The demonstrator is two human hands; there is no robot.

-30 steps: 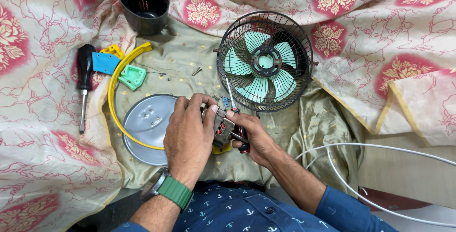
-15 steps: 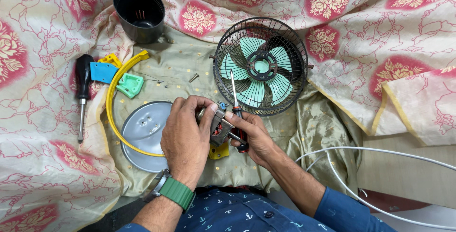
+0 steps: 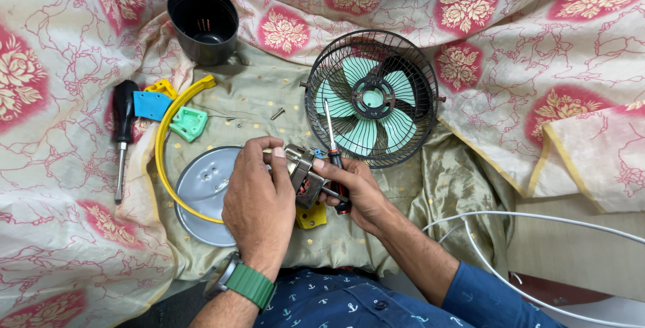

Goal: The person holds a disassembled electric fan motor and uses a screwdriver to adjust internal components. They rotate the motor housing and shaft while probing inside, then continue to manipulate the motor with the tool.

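One floral cloth (image 3: 60,254) under tools

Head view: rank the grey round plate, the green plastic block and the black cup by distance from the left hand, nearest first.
1. Grey round plate, just left of the left hand.
2. Green plastic block, up-left, beside the yellow arc.
3. Black cup, farthest, at the top.
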